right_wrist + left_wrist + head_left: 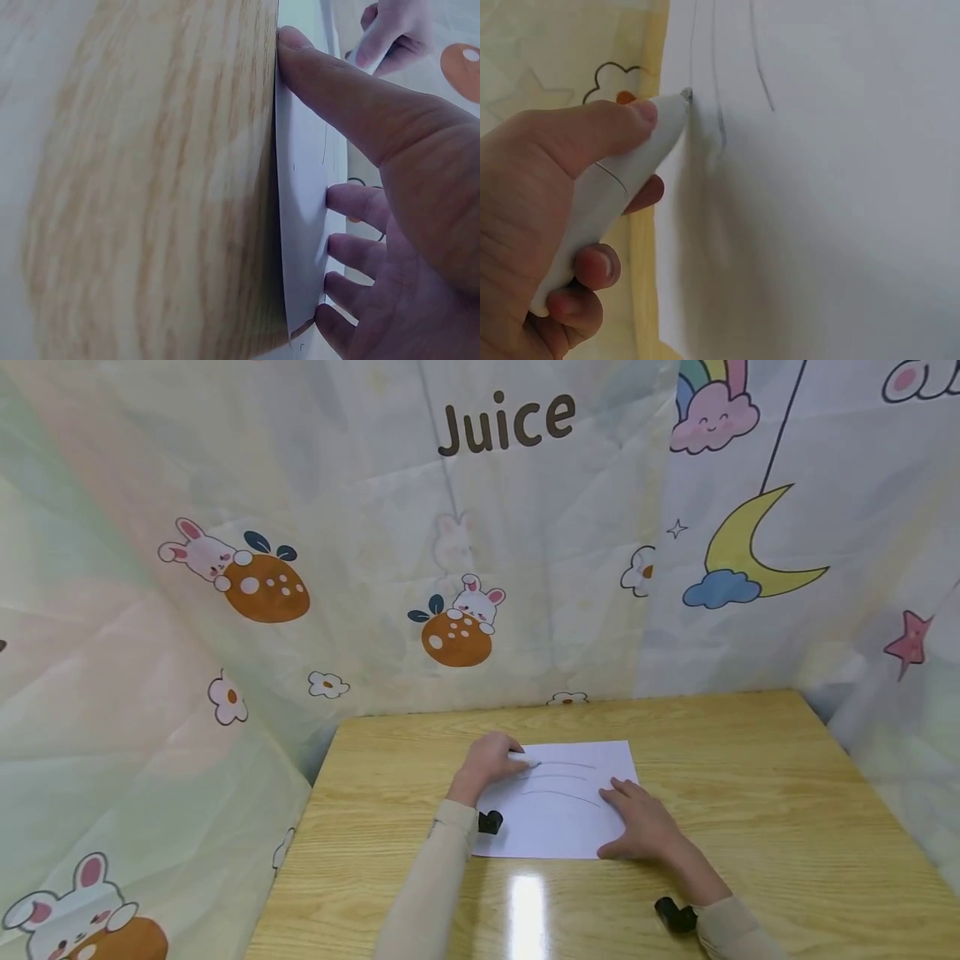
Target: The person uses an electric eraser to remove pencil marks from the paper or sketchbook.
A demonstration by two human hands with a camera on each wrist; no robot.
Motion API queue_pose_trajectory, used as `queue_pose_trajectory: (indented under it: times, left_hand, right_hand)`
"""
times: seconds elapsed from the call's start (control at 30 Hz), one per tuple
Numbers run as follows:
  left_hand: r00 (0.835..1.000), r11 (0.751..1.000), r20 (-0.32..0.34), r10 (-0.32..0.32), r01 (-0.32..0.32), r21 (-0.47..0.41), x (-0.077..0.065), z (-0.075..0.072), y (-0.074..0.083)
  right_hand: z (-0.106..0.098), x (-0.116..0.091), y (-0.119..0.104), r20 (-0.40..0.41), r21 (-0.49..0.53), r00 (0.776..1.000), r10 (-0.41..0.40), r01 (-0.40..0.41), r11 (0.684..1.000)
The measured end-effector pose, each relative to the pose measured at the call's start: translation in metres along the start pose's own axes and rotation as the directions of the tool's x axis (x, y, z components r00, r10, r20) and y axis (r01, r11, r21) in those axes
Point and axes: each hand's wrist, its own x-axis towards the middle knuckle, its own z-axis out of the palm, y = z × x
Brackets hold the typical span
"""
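Observation:
A white sheet of paper (555,827) lies on the wooden table, with several thin, slightly curved grey lines (555,777) across its upper half. My left hand (491,760) grips a thick white pen-shaped tool (641,154), its thumb along the tapered front. The tool's small grey tip is at one end of the line nearest the paper's far edge; its exact kind is unclear. At the sheet's right side my right hand (641,822) rests with spread fingers. Its thumb (337,90) touches the near edge, and the other fingertips press on the paper's right part.
The wooden table (750,777) reaches out on both sides of the paper. Printed cloth (360,527) with rabbits and flowers hangs behind and at the sides. Small black devices show at my left wrist (491,822) and right wrist (675,916).

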Motion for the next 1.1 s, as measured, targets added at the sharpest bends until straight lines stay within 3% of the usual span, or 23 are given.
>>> queue_pose_trajectory:
  times: [0.23, 0.73, 1.1]
  left_hand:
    - [0.999, 0.999, 0.004, 0.049, -0.049, 0.014, 0.001, 0.001, 0.001]
    - [0.999, 0.998, 0.024, 0.043, -0.044, 0.049, 0.006, -0.003, 0.008]
    - [0.997, 0.999, 0.065, 0.047, -0.047, 0.01, 0.013, -0.005, 0.009]
  right_hand:
    - [0.002, 0.0, -0.001, -0.002, 0.009, 1.0, 0.0, 0.0, 1.0]
    - [0.002, 0.001, -0.001, 0.009, -0.002, 1.0, 0.021, -0.021, 1.0]
    - [0.001, 0.0, 0.0, 0.014, -0.006, 1.0, 0.025, -0.025, 1.0]
